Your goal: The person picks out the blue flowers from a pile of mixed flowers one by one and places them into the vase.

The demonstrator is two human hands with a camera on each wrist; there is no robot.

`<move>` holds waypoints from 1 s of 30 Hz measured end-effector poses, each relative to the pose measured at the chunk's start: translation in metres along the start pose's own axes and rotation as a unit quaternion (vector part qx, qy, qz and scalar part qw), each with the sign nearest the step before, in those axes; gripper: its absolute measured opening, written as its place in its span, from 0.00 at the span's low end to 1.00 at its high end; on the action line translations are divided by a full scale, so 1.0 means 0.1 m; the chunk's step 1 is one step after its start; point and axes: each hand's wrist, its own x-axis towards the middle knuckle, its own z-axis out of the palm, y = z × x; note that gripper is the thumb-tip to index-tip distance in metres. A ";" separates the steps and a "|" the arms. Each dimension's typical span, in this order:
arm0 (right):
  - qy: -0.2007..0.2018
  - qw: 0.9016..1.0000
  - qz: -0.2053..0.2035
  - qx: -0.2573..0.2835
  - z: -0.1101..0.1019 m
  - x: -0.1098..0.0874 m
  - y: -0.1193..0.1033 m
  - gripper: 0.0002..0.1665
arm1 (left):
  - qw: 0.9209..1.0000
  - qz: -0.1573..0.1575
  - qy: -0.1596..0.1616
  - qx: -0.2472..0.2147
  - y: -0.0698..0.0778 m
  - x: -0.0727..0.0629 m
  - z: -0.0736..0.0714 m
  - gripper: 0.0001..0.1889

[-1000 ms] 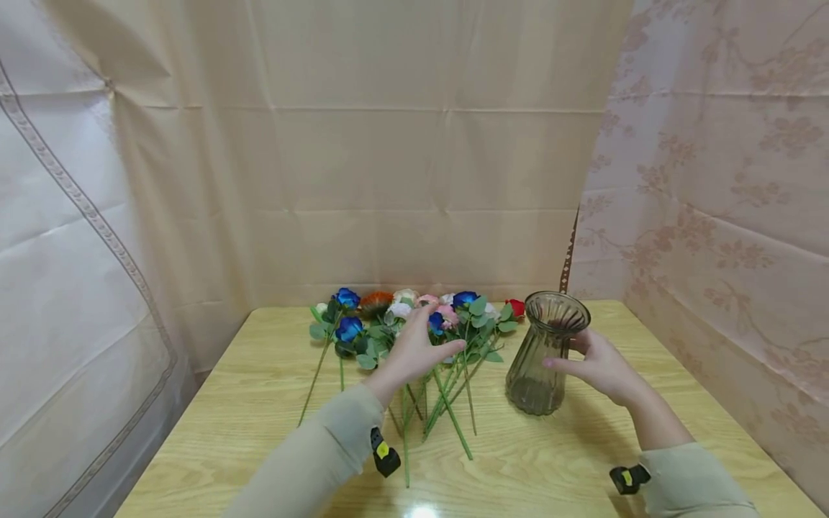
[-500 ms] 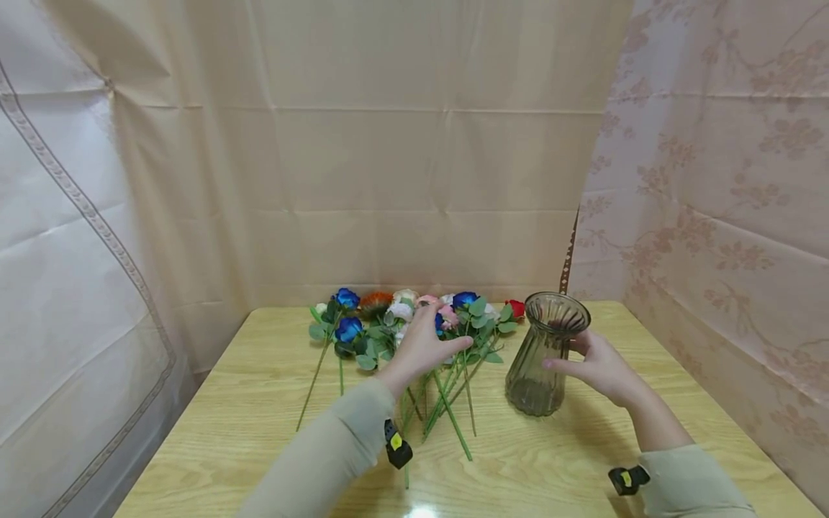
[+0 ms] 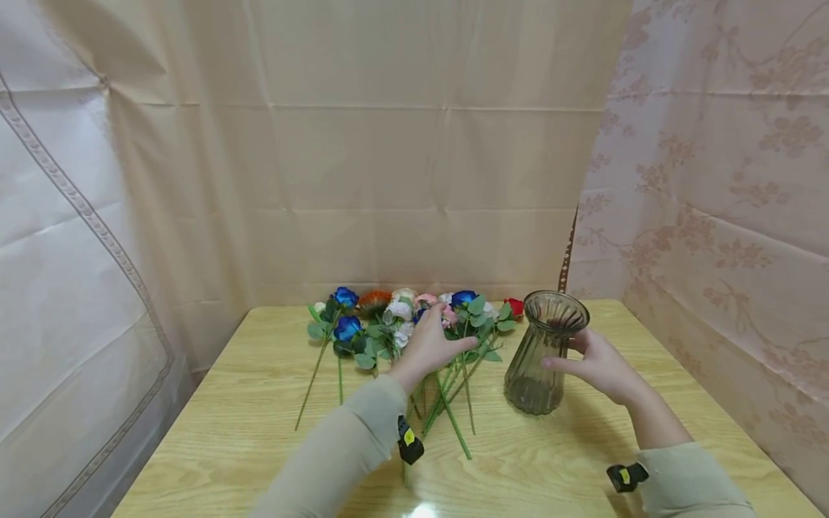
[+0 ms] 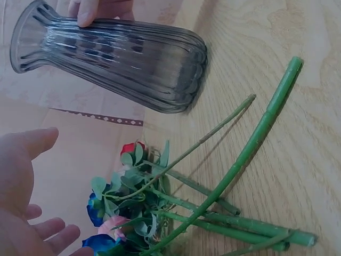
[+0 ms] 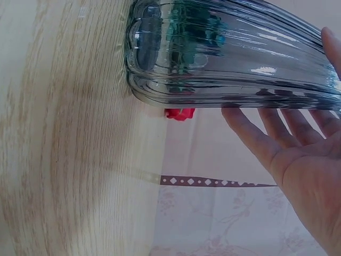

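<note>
Glass vase [image 3: 532, 381], right hand [image 3: 604, 367] clamped on it, stands unfilled; all visible flowers [image 3: 403, 334] lie on the desk [image 3: 227, 432], left hand [image 3: 429, 351] above, grip apart.

Left hand [image 3: 429, 349]: I record a shift to the right over the blooms across the last second.
Thumb [image 3: 465, 345]: mine, now nearer the vase [image 3: 534, 381].
Left sleeve [image 3: 352, 435] and black wrist device [image 3: 410, 440]: carried right with my arm.
Lower white flower [image 3: 404, 334]: formerly mostly behind my hand, now exposed.
Blue patch [image 3: 419, 314]: uncovered left of my fingers.
Long green stem [image 3: 406, 473]: largely hidden now, its lower end showing below my wrist.
</note>
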 end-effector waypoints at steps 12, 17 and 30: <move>-0.001 1.000 -0.012 0.001 -0.01 0.02 0.01 0.48 | 0.999 -0.009 -0.023 0.041 -0.02 0.10 0.09 0.40; -0.001 1.000 -0.013 -0.002 -0.01 0.02 -0.01 0.47 | 0.998 -0.018 -0.035 0.046 -0.06 0.13 0.16 0.39; -0.005 1.000 -0.023 0.002 -0.01 0.04 0.02 0.46 | 0.995 -0.079 -0.056 0.004 -0.18 0.20 0.32 0.23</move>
